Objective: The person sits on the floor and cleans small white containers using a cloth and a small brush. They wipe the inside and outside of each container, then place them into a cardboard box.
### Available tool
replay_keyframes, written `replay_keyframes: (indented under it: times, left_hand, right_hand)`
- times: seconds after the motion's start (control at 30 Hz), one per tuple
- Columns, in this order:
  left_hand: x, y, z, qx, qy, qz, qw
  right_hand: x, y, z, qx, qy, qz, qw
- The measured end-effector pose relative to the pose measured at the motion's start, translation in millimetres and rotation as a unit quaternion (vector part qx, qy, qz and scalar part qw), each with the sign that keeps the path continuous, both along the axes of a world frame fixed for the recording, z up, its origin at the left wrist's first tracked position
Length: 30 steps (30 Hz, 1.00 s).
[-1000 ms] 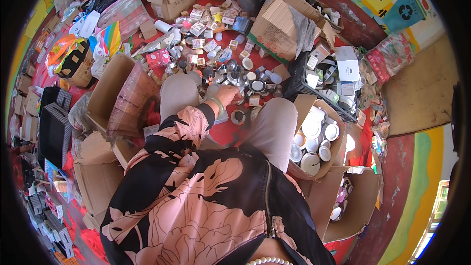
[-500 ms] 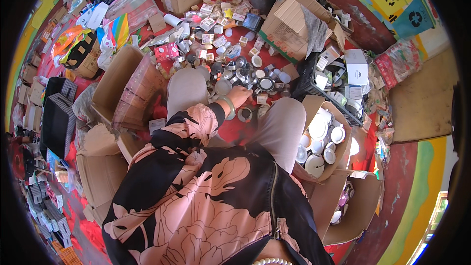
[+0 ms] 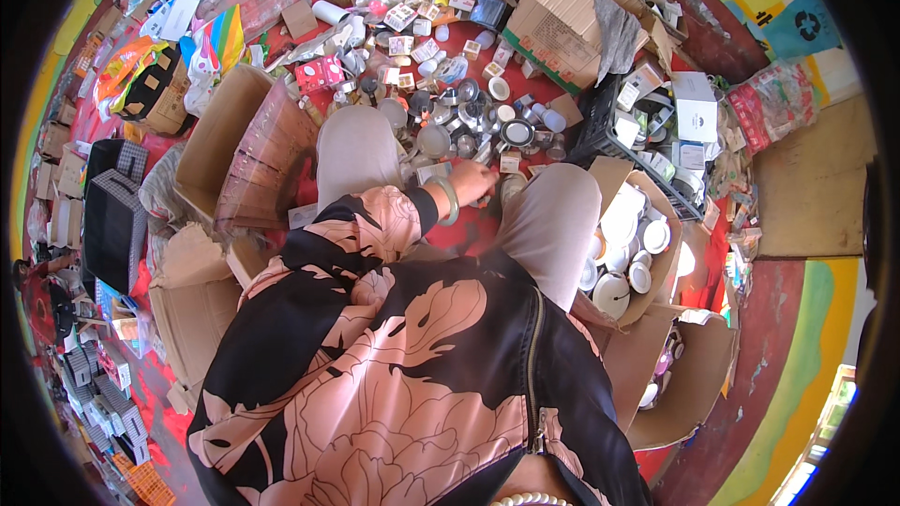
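Note:
My left hand point(image 3: 472, 184), with a pale bangle point(image 3: 447, 200) at the wrist, reaches down between my knees over the red floor. Its fingers are curled together; whatever they hold is too small and hidden to make out. Just beyond the hand lies a pile of round metal lids and cups point(image 3: 459, 114). A dark-rimmed round lid point(image 3: 517, 133) and a small printed carton point(image 3: 509, 161) lie ahead and to its right. Nearer the left knee rests a translucent round lid point(image 3: 434, 141). My right hand is out of sight; only the right sleeve point(image 3: 591, 394) shows.
By my right knee stands a cardboard box point(image 3: 609, 309) of white round lids. Beyond it is a black crate point(image 3: 586, 136) piled with cartons. Another opened box point(image 3: 698, 389) sits nearer. Left are cardboard boxes point(image 3: 225, 122) and a black container point(image 3: 112, 230). Small cartons point(image 3: 400, 17) litter the far floor.
My left hand has shifted slightly right, and its fingers look more curled. A round disc seen just below the hand before no longer shows. The whole view has tilted a little.

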<state>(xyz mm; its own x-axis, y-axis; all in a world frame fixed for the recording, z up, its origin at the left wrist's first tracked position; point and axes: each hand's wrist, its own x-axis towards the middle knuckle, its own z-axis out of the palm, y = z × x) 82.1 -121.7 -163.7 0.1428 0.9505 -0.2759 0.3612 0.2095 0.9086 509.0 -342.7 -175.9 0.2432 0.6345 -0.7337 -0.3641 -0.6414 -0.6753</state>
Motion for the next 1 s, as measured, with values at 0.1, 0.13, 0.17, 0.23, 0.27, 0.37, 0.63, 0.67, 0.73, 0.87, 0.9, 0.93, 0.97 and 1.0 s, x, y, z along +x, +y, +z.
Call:
replay_keyframes:
  times: [0.1,0.13,0.17,0.23,0.27,0.37,0.63,0.67,0.73,0.87,0.9,0.93,0.97,1.0]
  left_hand:
    - [17,-31,-2,0.148,0.115,-0.139,0.972]
    - [25,-43,-5,0.124,0.12,-0.165,0.971]
    - [30,-56,12,0.093,0.168,-0.19,0.963]
    - [26,-63,-3,0.133,0.12,-0.32,0.93]
    - [24,-63,-1,0.132,0.123,-0.327,0.928]
    - [18,-59,3,0.132,0.159,-0.347,0.915]
    - [-19,44,-13,0.014,0.341,-0.272,0.9]
    - [-27,70,-21,-0.007,0.396,-0.248,0.884]
    - [-42,105,-44,-0.01,0.418,-0.169,0.892]
    - [-74,145,-59,0.014,0.458,-0.135,0.879]
    - [-81,150,-64,0.012,0.451,-0.146,0.88]
    - [-86,155,-70,0.004,0.447,-0.168,0.879]
    - [-93,153,-75,-0.002,0.443,-0.174,0.879]
    - [-98,151,-92,0.006,0.443,-0.178,0.879]
  right_hand:
    - [15,-13,-1,-0.019,0.004,-0.003,1.0]
    - [22,-18,-1,-0.024,0.004,-0.005,1.0]
    - [31,-27,-1,-0.036,0.006,-0.009,0.999]
    - [57,-37,0,-0.064,0.041,0.004,0.997]
    - [72,-42,2,-0.078,0.082,0.008,0.994]
    - [121,-34,25,-0.042,0.25,0.028,0.967]
    - [-120,237,238,0.333,-0.2,0.314,0.866]
    - [-150,270,242,0.292,-0.224,0.453,0.812]
    - [-221,308,241,0.317,-0.181,0.616,0.698]
    - [-292,329,149,0.406,-0.136,0.75,0.504]
    - [-301,317,136,0.39,-0.228,0.744,0.493]
    - [-299,309,126,0.404,-0.266,0.732,0.48]
    - [-300,304,125,0.371,-0.26,0.755,0.474]
    - [-300,301,129,0.338,-0.255,0.776,0.467]
